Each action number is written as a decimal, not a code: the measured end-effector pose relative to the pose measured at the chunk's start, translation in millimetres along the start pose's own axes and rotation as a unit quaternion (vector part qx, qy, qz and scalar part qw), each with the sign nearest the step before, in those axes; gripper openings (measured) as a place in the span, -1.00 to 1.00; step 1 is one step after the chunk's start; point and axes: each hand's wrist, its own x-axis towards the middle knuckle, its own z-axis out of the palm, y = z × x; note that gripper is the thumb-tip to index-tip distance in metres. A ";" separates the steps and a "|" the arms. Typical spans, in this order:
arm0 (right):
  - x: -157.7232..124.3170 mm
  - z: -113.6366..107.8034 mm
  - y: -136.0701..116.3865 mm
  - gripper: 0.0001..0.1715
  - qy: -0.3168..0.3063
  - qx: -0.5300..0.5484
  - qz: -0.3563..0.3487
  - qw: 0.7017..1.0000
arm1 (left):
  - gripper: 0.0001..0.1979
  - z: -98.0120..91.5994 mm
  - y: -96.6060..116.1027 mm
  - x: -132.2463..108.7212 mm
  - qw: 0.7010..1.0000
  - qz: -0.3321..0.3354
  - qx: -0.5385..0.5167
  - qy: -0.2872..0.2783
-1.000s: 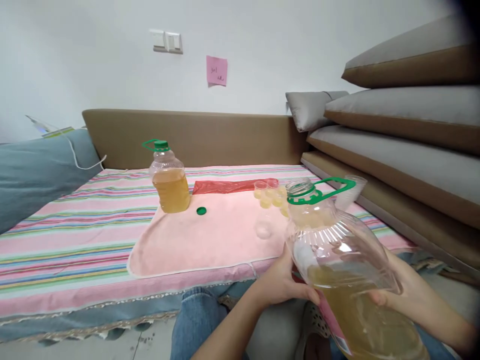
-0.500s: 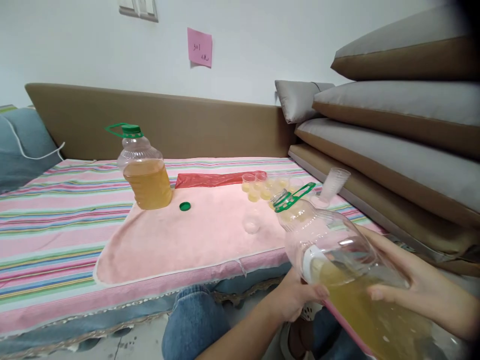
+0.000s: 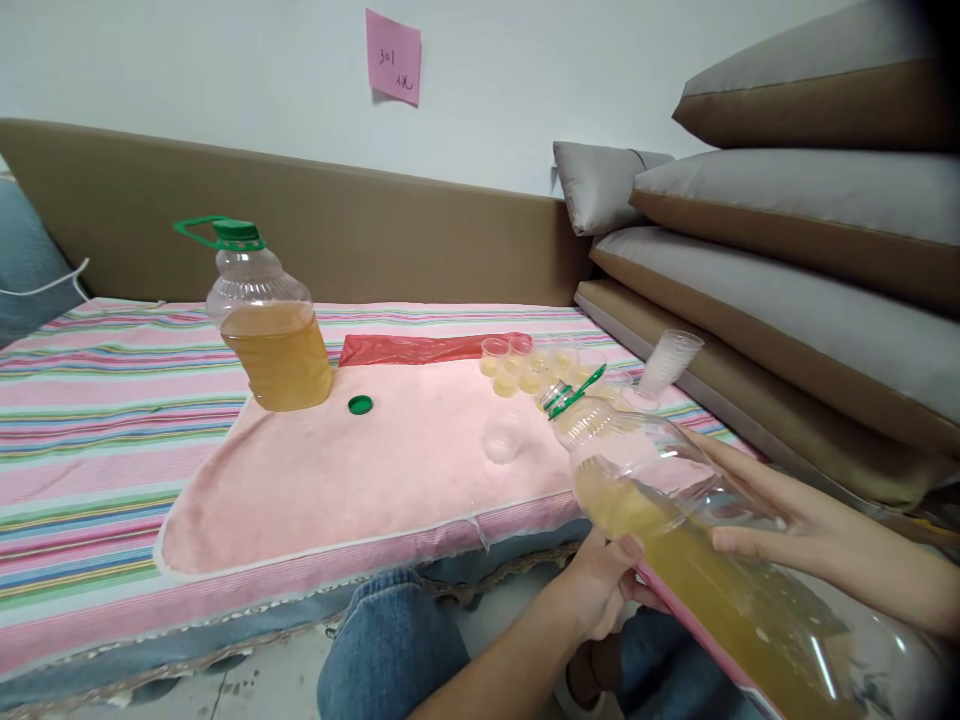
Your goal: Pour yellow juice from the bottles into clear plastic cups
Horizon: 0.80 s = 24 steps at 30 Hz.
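Note:
Both of my hands grip a large clear plastic jug (image 3: 675, 520) of yellow liquid, tilted with its uncapped mouth toward the upper left. My left hand (image 3: 592, 590) supports it from below, near the shoulder. Around its far right side wraps my right hand (image 3: 780, 520). The liquid reaches toward the jug's shoulder. An empty-looking clear plastic cup (image 3: 500, 442) stands on the pink cloth, left of the jug's mouth and apart from it. Several cups (image 3: 531, 374) holding yellow liquid are grouped behind the mouth. A green cap (image 3: 360, 405) lies on the cloth.
A second capped jug (image 3: 277, 350) stands at left, partly full. Behind the cups lies a red plastic bag (image 3: 412, 349). A stack of clear cups (image 3: 669, 362) leans at right, beside piled cushions (image 3: 750, 290). The pink cloth (image 3: 315, 500) covers part of a striped sheet.
The jug has tipped further toward level, and its liquid has run forward to the shoulder. Both hands have kept hold of it. The view has shifted slightly.

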 end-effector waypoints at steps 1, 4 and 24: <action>1.5 -0.1 -4.0 0.17 -0.003 -0.006 0.007 1.000 | -0.08 -2.4 -2.2 1.7 1.000 0.006 -0.001 -0.002; 6.0 -0.1 -9.9 0.14 -0.016 -0.018 -0.005 1.000 | -0.11 -8.3 -8.2 5.6 1.000 0.021 -0.014 -0.008; 25.8 0.4 -5.6 -0.01 -0.056 -0.037 -0.008 0.998 | -0.09 -10.0 -17.7 8.7 0.996 0.039 -0.080 -0.024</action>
